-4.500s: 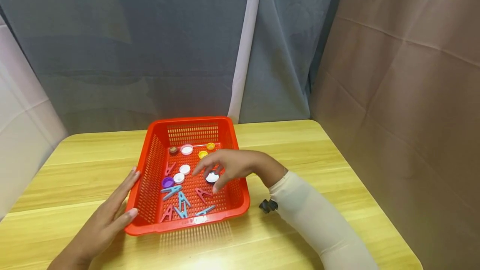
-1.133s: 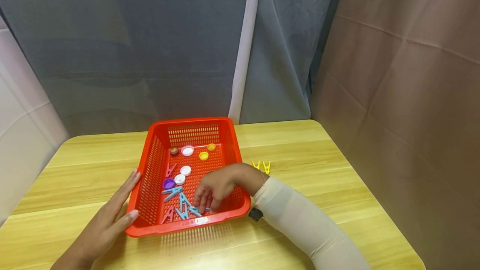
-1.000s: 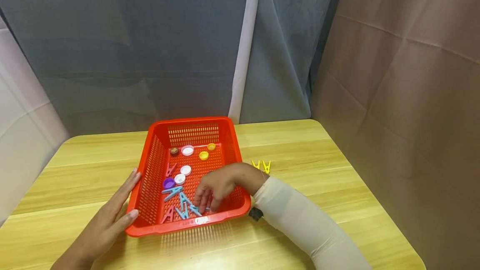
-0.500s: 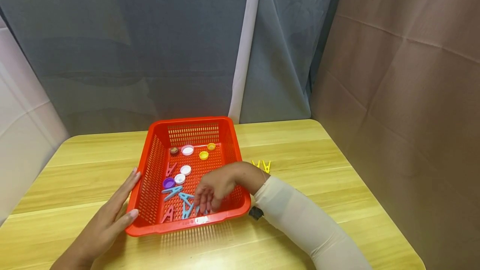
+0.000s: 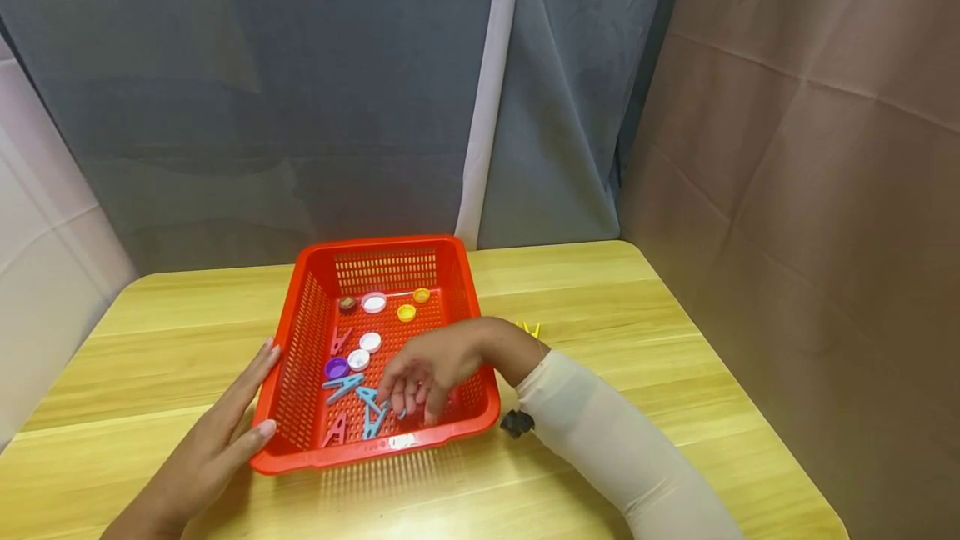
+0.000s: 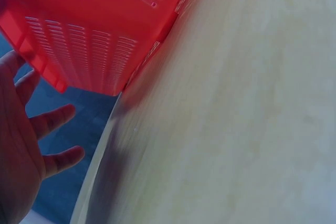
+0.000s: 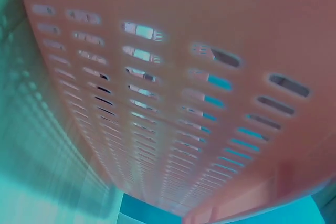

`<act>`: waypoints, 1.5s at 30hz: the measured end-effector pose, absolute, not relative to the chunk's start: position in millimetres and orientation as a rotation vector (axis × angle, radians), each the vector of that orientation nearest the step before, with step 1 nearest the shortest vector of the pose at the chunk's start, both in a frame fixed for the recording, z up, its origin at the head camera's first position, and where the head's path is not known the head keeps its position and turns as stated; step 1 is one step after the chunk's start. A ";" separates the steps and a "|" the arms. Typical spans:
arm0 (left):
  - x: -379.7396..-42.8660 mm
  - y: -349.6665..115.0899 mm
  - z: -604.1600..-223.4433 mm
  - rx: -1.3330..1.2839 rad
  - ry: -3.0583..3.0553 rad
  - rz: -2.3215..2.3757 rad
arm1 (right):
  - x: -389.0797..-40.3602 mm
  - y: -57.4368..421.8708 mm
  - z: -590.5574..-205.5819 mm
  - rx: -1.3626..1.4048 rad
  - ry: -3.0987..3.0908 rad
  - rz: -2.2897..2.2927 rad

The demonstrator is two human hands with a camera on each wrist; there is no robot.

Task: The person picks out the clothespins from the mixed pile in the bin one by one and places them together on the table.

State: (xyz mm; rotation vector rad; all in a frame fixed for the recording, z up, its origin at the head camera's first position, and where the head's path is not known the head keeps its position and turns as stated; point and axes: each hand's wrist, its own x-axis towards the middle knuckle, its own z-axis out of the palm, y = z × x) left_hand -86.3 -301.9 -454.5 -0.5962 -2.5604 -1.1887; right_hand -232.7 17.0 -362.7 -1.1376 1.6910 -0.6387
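Note:
A red plastic basket [image 5: 288,461] stands on the table, with bottle caps and clothespins on its floor. My left hand [image 5: 217,436] rests against the basket's left rim with straight fingers; in the left wrist view, the left hand [image 6: 21,145] has its fingers spread beside the basket wall. Inside the basket, my right hand [image 5: 431,365] hangs low with loosely bent fingers, next to a blue clothespin [image 5: 374,422]. A bit of blue shows under its fingertips, and the hand covers what lies beneath. In the right wrist view only the basket wall [image 7: 173,103] shows clearly.
In the basket lie a purple cap [image 5: 337,368], white caps [image 5: 370,342], yellow caps [image 5: 406,312], a brown cap [image 5: 347,305] and pink clothespins [image 5: 337,429]. Yellow clothespins [image 5: 531,329] lie on the table [image 5: 592,290], partly behind the right forearm.
Yellow clothespins have appeared on the table since the oldest frame. Blue clothespins near my right fingers have shifted and turned. My right hand has risen slightly; my left stays put.

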 end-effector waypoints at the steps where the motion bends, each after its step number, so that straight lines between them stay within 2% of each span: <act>1: -86.1 -301.8 -454.7 -0.595 -2.562 -1.190 | -232.7 17.4 -362.8 -1.145 1.693 -0.654; 16: -86.0 -301.3 -455.5 -0.574 -2.585 -1.200 | -229.9 24.4 -363.7 -1.290 1.850 -1.042; 27: -87.4 -301.3 -453.9 -0.604 -2.556 -1.200 | -230.3 31.5 -362.2 -1.355 1.854 -1.056; 37: -87.0 -301.4 -454.1 -0.582 -2.574 -1.201 | -225.2 33.3 -365.3 -1.091 1.576 -1.175; 45: -86.8 -301.6 -454.9 -0.582 -2.578 -1.203 | -226.7 34.0 -370.1 -1.046 1.409 -1.275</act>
